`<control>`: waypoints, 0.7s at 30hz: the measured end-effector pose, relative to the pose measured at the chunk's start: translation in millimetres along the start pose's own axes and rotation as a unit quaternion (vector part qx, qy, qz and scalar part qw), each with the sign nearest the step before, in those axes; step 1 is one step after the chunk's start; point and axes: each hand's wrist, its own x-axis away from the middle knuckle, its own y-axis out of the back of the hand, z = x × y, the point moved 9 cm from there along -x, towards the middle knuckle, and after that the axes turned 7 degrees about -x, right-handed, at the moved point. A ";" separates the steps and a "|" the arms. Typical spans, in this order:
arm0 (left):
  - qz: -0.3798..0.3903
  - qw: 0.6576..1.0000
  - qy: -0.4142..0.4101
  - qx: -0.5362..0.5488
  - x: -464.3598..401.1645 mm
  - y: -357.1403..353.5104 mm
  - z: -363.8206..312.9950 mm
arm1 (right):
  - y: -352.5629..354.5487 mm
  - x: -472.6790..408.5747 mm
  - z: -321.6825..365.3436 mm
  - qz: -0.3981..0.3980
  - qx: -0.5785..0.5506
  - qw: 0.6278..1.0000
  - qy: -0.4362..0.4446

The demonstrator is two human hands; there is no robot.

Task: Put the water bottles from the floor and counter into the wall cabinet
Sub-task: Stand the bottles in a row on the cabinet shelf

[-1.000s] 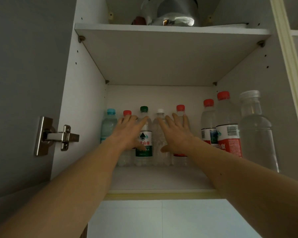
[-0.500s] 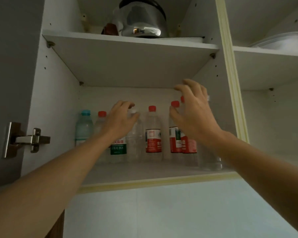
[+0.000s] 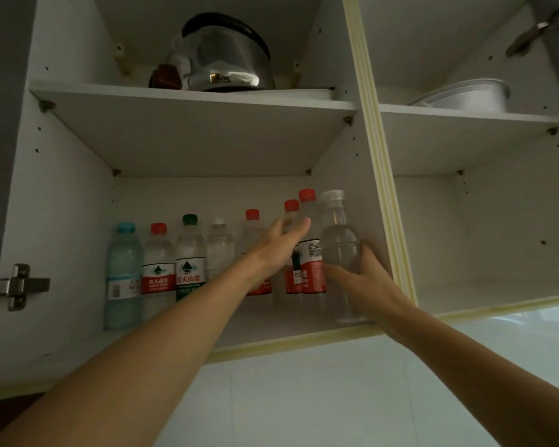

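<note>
Eight water bottles (image 3: 188, 259) stand in the wall cabinet (image 3: 78, 195) (floor and worktop unseen). At three o'clock of the row, the right hand (image 3: 362, 279) grips the clear bottle (image 3: 339, 246); the left hand (image 3: 279, 240) hovers open.

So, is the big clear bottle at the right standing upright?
Upright: the clear bottle stands cap-up on the cabinet floor, right hand around it.

Open wall cabinet (image 3: 368, 175), lower shelf: a row of upright water bottles. The right hand (image 3: 365, 282) grasps the clear white-capped bottle (image 3: 338, 240) at the row's 3 o'clock end; the left hand (image 3: 278, 243), fingers spread, reaches before the red-capped bottles (image 3: 307, 253). At 12 o'clock, a steel kettle (image 3: 226, 56) stands on the upper shelf.
</note>
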 end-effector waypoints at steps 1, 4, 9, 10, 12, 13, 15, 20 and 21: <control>0.009 0.999 0.015 0.026 -2.4 -6.3 1.8 | 0.5 -3.0 -1.3 0.004 -0.013 1.000 -0.010; 0.028 0.994 0.049 0.097 -6.6 -18.8 1.9 | -1.9 -6.4 -3.2 0.042 -0.064 0.996 -0.034; 0.032 0.982 0.079 0.166 -0.7 -18.4 -0.1 | -12.5 -0.9 1.6 0.096 -0.104 0.989 -0.040; 0.039 0.983 0.070 0.162 1.5 -17.4 -1.6 | -15.0 -0.1 2.6 0.104 -0.109 0.988 -0.040; 0.047 0.988 0.059 0.138 5.6 -13.6 -2.6 | -20.3 0.9 4.3 0.124 -0.120 0.984 -0.036; 0.041 0.990 0.059 0.118 7.4 -10.4 -1.2 | -24.6 2.3 6.4 0.139 -0.126 0.982 -0.032; 0.015 0.996 0.056 0.071 10.8 -0.9 2.9 | -37.1 6.4 12.5 0.175 -0.134 0.975 -0.018; -0.038 0.996 0.074 -0.021 21.1 38.4 21.3 | -83.7 15.2 27.3 0.264 -0.131 0.955 0.005; -0.041 0.995 0.086 -0.034 22.9 47.9 27.1 | -94.0 16.0 29.4 0.280 -0.130 0.951 0.004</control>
